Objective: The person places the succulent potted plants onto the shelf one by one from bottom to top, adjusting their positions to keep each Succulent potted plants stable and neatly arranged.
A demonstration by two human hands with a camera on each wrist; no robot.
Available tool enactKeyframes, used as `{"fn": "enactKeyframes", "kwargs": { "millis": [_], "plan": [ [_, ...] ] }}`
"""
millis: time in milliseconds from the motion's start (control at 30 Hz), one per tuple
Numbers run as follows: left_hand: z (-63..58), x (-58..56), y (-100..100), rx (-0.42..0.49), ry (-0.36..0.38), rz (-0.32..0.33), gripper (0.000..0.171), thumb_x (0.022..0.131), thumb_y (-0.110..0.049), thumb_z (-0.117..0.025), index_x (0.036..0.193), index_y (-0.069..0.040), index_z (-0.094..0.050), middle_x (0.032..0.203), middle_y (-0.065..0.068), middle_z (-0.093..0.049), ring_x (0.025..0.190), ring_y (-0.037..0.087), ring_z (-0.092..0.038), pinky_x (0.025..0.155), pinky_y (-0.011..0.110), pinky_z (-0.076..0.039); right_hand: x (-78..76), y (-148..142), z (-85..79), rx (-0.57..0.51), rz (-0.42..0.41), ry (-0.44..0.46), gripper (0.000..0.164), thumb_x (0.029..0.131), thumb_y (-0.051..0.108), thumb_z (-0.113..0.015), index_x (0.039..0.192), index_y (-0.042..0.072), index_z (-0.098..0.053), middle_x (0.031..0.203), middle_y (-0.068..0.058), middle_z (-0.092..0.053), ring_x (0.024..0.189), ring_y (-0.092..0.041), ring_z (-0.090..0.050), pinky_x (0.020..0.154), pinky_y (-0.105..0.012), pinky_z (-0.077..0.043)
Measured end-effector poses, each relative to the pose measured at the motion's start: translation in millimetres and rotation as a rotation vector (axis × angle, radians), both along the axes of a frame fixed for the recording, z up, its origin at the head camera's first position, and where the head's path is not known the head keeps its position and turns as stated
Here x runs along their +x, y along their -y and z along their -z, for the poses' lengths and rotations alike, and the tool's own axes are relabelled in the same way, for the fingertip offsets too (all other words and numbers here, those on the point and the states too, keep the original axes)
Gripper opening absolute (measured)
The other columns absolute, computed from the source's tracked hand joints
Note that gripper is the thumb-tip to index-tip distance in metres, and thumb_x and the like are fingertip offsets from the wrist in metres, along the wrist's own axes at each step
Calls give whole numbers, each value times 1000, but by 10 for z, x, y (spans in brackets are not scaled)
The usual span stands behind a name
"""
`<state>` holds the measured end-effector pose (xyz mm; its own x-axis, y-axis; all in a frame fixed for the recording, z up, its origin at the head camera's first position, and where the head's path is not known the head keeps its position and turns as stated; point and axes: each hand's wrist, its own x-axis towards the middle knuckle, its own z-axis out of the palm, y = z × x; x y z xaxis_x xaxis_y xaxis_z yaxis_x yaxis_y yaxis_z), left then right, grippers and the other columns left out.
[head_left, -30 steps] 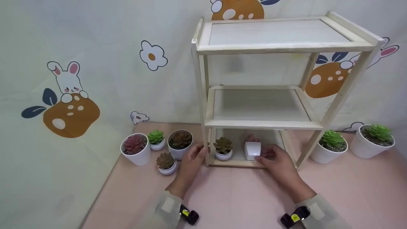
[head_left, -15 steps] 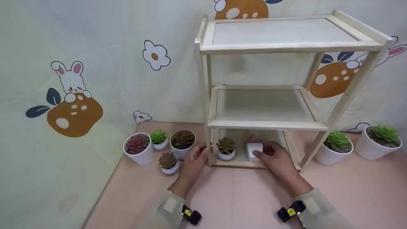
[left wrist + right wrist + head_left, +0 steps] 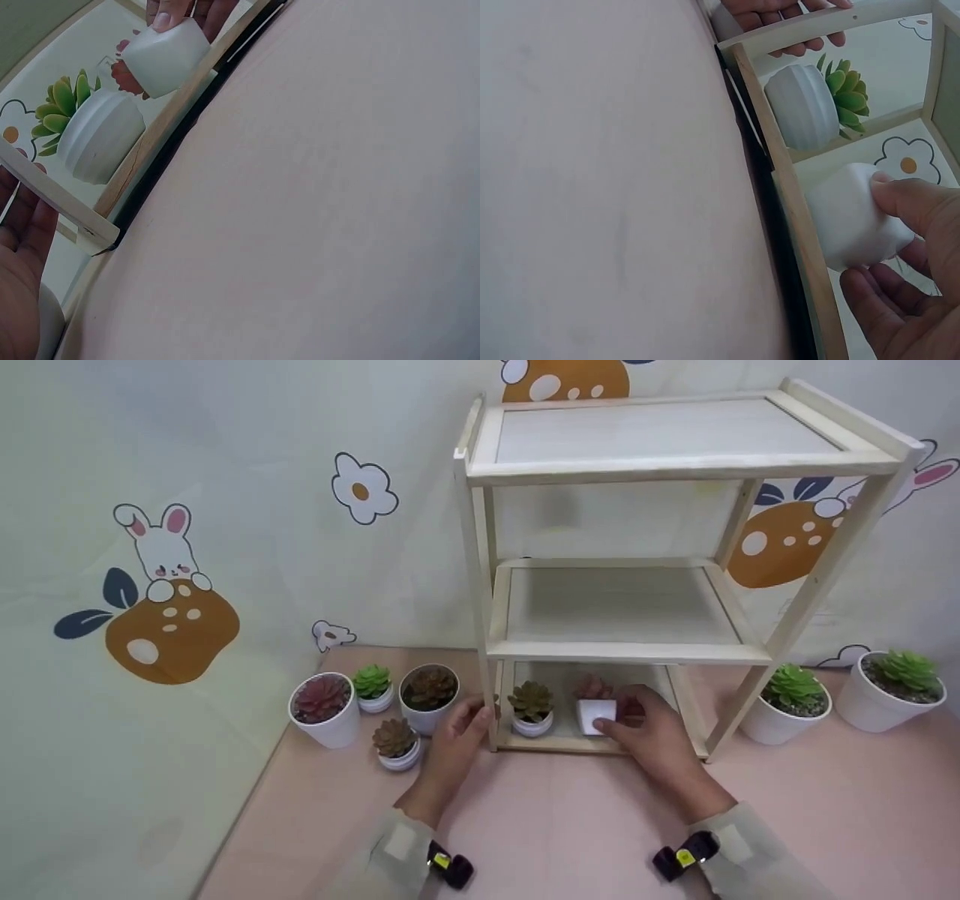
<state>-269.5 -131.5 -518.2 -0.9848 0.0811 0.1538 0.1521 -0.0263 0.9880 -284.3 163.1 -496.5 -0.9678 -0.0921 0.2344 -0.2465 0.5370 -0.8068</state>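
Observation:
On the bottom board of a pale wooden shelf rack [image 3: 628, 651], my right hand [image 3: 656, 731] holds a small square white pot with a pinkish-red succulent [image 3: 597, 715]. The thumb lies on the pot's front, and the fingers [image 3: 874, 307] are around its side and underside in the right wrist view. My left hand [image 3: 457, 735] grips the rack's left front post, thumb in front and some fingers behind it. Between the hands stands a round white pot with a brownish-green succulent [image 3: 532, 708], untouched.
Left of the rack stand a red succulent [image 3: 322, 708], a small green one [image 3: 373, 688], a dark brown one [image 3: 430, 697] and a small brown one [image 3: 397, 743]. Two green potted succulents [image 3: 786, 705] [image 3: 891, 690] stand at the right. A patterned wall covering [image 3: 262, 510] is behind.
The square pot has been turned and tilted by the right hand, whose thumb has shifted onto its front face; more of the red succulent shows above it. The left hand stays at the post.

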Motion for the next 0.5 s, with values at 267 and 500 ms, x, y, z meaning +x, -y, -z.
{"fn": "enactKeyframes", "kwargs": {
  "millis": [267,500],
  "plan": [
    [-18,-10,-15,35,-15,11,36,99,-18,-54,123,9,-53,118,31,-56,119,42,-50,97,26,-44,43,30,-12,58,-5,-65,47,77,21,-81,114,8,-56,106,-9,-59,100,-21,-61,82,-33,-54],
    [-24,0,-13,21,-13,11,37,99,-20,-53,124,7,-54,118,29,-58,118,37,-53,95,24,-45,26,33,25,104,13,-162,43,74,20,-84,106,8,-57,98,-5,-58,92,-19,-58,79,-37,-50]
  ]
}}
